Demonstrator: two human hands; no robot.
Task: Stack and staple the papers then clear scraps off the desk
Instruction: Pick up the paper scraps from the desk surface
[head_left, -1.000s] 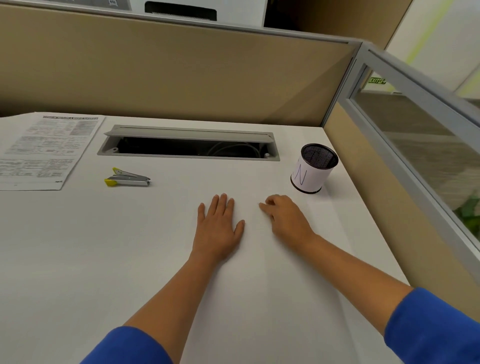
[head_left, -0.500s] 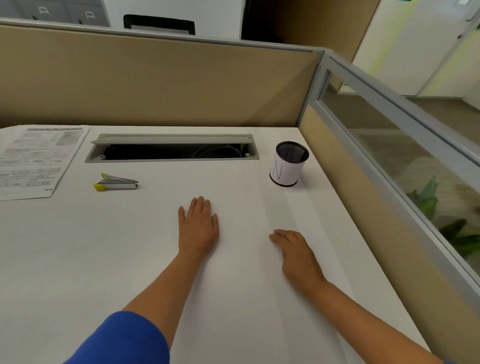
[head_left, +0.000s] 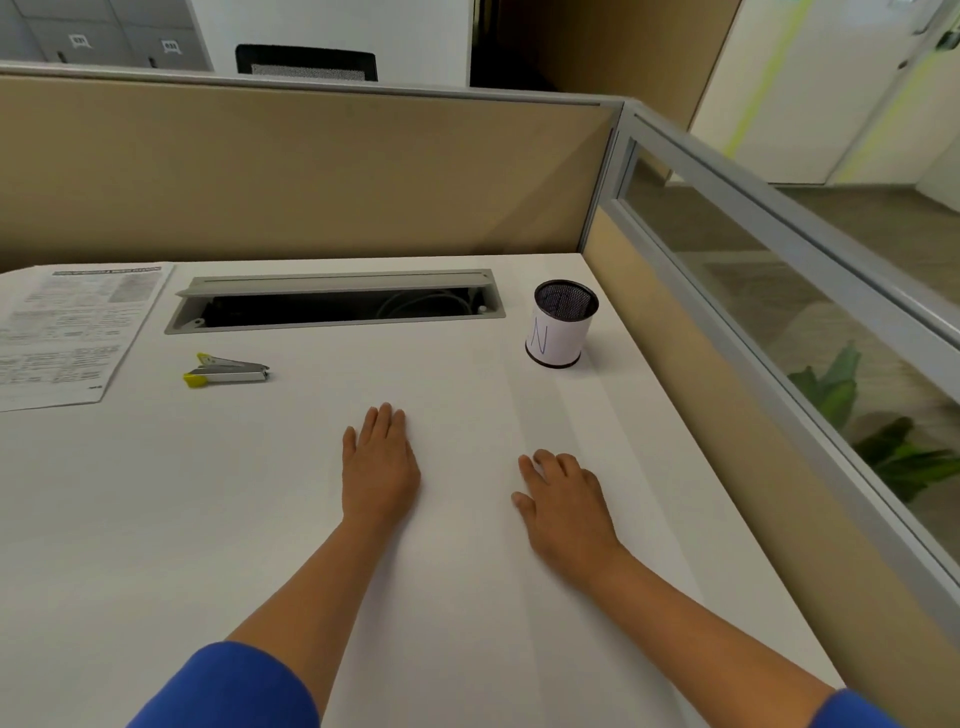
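Printed papers (head_left: 67, 332) lie flat at the far left of the white desk (head_left: 156, 519). A small silver stapler with yellow ends (head_left: 226, 370) rests to their right, apart from both hands. My left hand (head_left: 382, 462) lies flat, palm down, on the desk's middle with its fingers together and nothing in it. My right hand (head_left: 563, 499) rests palm down to the right, fingers slightly curled, holding nothing. No scrap shows on the desk.
A black mesh cup with a white paper wrap marked N (head_left: 561, 325) stands at the back right. An open grey cable tray (head_left: 332, 301) runs along the back. Tan partition walls (head_left: 311, 176) and a glass side panel (head_left: 779, 312) bound the desk.
My right hand drew back from near the mesh cup toward me and settled flat. The left hand stayed flat on the desk. The view shifted right and up.
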